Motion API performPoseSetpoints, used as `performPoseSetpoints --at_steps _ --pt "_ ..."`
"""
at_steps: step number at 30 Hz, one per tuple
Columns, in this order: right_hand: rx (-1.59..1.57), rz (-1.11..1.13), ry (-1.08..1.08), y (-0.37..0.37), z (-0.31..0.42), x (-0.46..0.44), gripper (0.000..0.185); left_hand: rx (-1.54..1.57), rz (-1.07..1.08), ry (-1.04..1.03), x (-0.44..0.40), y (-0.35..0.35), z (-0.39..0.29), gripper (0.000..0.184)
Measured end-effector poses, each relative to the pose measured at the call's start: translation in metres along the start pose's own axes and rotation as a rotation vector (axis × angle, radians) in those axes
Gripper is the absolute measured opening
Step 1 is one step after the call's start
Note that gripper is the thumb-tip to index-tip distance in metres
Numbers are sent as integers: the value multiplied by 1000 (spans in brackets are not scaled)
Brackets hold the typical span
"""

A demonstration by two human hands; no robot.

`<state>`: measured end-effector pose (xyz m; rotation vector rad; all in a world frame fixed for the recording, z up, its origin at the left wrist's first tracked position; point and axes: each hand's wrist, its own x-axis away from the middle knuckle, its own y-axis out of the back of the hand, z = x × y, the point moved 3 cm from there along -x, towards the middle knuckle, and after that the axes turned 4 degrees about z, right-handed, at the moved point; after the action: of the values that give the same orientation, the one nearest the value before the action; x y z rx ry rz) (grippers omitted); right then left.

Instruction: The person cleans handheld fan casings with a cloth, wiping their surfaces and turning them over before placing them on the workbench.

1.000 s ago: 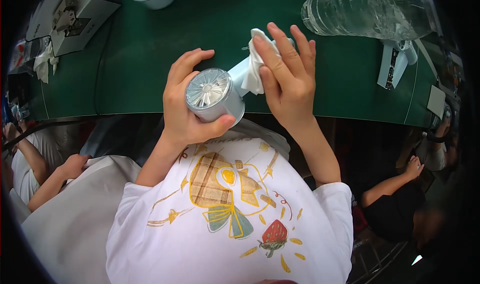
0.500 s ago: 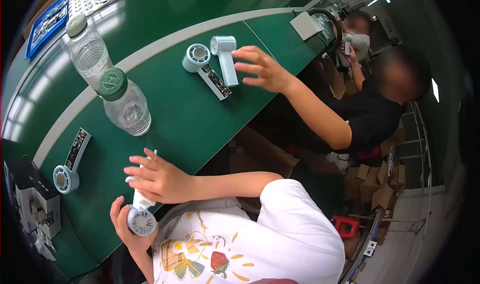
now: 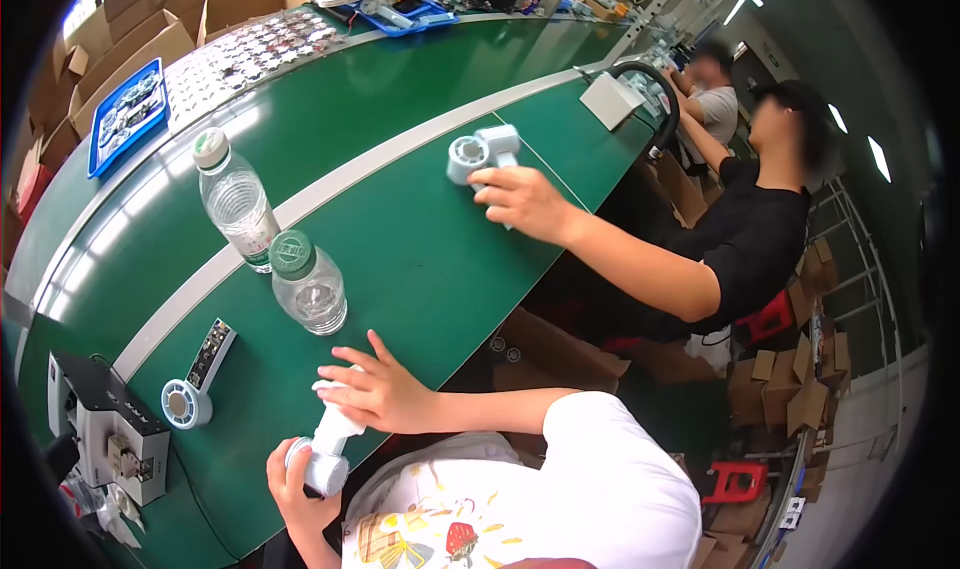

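Note:
At the table's near edge, my left hand (image 3: 296,489) is wrapped round the round head of a light-blue handheld fan (image 3: 325,467). My right hand (image 3: 385,394) presses a white cloth (image 3: 338,421) against the fan's handle, fingers partly spread over it. The cloth and fingers hide most of the handle. To the left lies another fan with its handle open (image 3: 187,403), circuit board showing. Two clear bottles stand beyond my hands, one with a green cap (image 3: 310,294) and one with a pale cap (image 3: 238,204).
A co-worker's hand (image 3: 528,204) touches one of two fans (image 3: 468,159) farther along the green table (image 3: 420,259). At the lower left is a box (image 3: 125,449) with a cable beside it. A blue tray (image 3: 128,119) and white parts (image 3: 240,64) lie beyond the pale divider.
The view has swung up and right, showing more table and co-workers. In my left hand the fan has turned, its grille no longer facing the camera. The co-worker's hand has closed in on the fans.

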<state>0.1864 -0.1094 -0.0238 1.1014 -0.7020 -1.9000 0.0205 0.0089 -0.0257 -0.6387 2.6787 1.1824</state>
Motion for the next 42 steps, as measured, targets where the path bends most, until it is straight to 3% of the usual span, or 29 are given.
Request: performPoseSetpoints --at_steps 4,10,16,22,28,35,37,39,42 --pt "-74 -2 -11 -9 9 -2 30 100 -32 103 -4 3 -1 64" --pt "-101 0 47 -5 8 5 29 61 -15 76 -2 3 -1 64" --pt "-33 -26 -112 16 -18 5 25 134 -20 135 -7 6 -3 64" --pt "-222 -28 33 -10 20 -8 22 151 -46 139 -12 14 -3 65" --pt "-219 -34 -43 -10 14 -26 14 241 -51 140 -23 19 -5 65" --pt "-587 -137 -212 -14 -4 -20 13 340 -38 242 -13 23 2 59" --pt "-815 -191 -349 -18 -14 -14 13 310 -91 289 -6 20 2 59" --pt "-899 -193 -468 -13 -19 -12 15 338 -8 214 -9 16 5 58" --pt "-1028 -131 -441 -17 -30 -3 15 324 -65 244 -6 11 7 57"
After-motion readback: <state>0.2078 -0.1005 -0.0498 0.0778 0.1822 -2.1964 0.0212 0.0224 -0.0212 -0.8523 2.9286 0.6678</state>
